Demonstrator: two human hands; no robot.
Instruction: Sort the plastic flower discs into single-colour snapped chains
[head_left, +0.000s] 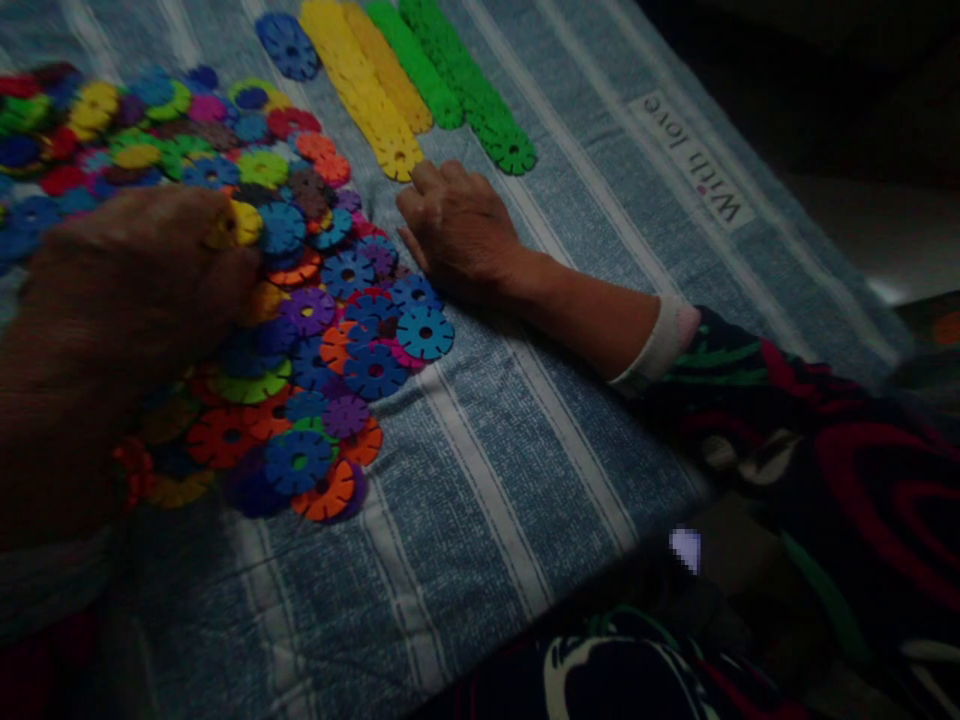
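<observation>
Over the heap of colourful notched plastic discs [346, 272], my left hand [142, 265] is closed, with a yellow notched disc [244, 222] at its fingertips. My right hand [461, 220] rests on the cloth with its fingers curled in. Whatever those fingers may hold is hidden. Just beyond its knuckles lies the near end of a long row of overlapping yellow discs [364, 95]. Beside that row are a shorter darker yellow row [401, 90], a green row [420, 65] and a longer green row [480, 95]. A short blue row [288, 46] lies to their left.
A blue-grey cloth [480, 480] with white stripes covers the table, whose edge runs along the right and front. A "With love" label [694, 160] is on the cloth at the right. The light is dim.
</observation>
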